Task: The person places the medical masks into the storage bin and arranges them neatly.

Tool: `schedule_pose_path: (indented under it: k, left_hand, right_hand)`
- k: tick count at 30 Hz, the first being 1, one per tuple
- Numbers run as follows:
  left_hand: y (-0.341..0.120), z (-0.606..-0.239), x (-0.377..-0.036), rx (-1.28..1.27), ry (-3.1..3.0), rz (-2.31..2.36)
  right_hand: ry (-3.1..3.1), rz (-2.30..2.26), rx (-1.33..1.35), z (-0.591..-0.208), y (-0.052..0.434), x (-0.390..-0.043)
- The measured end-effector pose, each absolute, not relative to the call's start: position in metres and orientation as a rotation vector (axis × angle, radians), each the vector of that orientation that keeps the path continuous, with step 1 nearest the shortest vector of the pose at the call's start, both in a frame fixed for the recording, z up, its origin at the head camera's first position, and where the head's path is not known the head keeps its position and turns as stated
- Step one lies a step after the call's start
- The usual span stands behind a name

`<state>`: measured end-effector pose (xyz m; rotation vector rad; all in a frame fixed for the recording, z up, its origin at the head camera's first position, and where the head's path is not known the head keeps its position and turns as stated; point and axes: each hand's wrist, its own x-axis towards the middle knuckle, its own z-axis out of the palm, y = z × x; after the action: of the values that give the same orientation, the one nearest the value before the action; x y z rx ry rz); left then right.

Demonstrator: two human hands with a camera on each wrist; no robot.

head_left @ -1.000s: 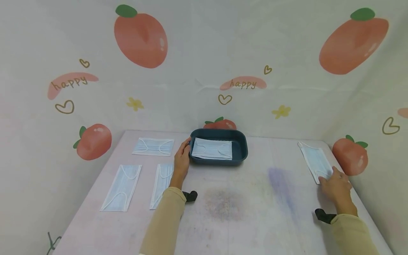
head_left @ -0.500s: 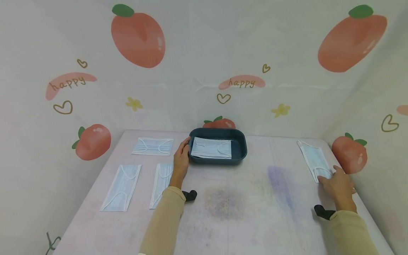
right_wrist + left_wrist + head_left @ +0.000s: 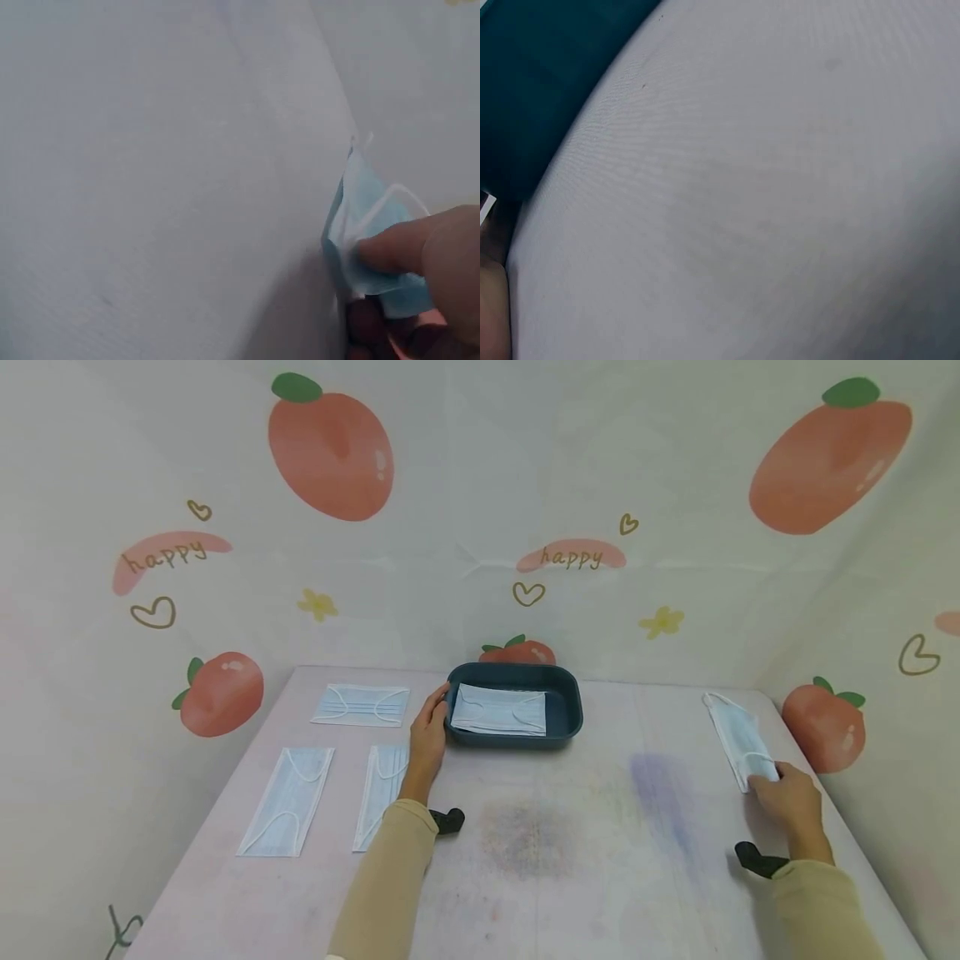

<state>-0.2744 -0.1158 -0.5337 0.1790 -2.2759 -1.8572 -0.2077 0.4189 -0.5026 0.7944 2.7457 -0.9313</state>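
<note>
Here | right hand (image 3: 793,800) pinches mask (image 3: 735,735) | left hand (image 3: 427,743) forward, fingers straight against tray (image 3: 564,706)

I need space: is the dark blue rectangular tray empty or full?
Partly filled: at least one light-blue face mask with white loops lies inside the tray, beside bare floor.

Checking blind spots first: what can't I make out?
Head: right side of a pale blue rectangular mask, behind left hand and beige sleeve.
Head: number of masks in dark blue plastic tray, hidden beneath the topmost.
Left wrist: most of left hand, cut by left edge.
Right wrist: lower fingers, blurred, partly behind held mask.
</note>
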Motion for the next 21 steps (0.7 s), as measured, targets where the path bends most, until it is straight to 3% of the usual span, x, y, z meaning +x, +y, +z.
schedule_pose_path:
  k: [7,21]
  left_hand:
    - [-0.116,-0.534,-0.274,0.188,-2.289,-1.849]
    - [-0.113,-0.533,-0.273,0.197,-2.293,-1.855]
  right_hand:
    - [2.752,-1.231,0.809,-0.503,0.415,-0.209]
    - [1.905,-2.226,1.293,-0.518,0.42,-0.214]
